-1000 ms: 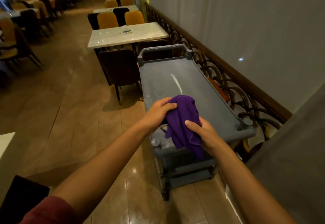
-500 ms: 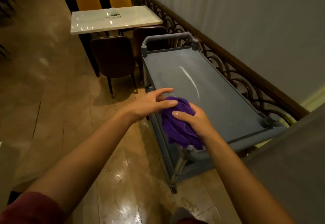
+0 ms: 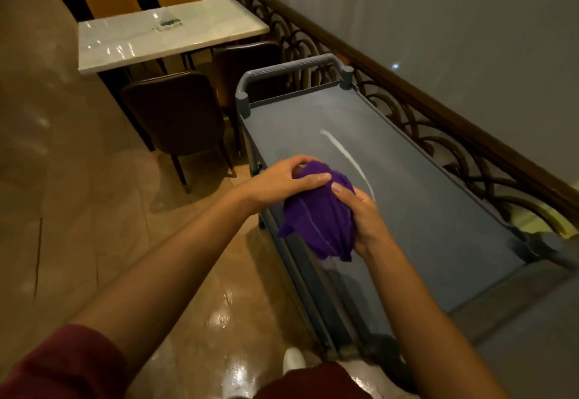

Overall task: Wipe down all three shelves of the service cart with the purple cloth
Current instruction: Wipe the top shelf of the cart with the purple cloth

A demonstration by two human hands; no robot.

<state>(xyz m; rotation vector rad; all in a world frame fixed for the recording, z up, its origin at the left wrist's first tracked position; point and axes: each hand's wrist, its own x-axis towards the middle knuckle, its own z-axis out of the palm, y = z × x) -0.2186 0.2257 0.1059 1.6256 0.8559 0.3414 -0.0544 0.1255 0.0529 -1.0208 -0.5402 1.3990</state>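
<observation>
The bunched purple cloth was held between both hands, above the near left edge of the grey plastic service cart's top shelf. The left hand gripped its upper part, with fingers closed over it. The right hand clasped its right side. Beyond the hands, a curved white streak lay on the shelf.
</observation>
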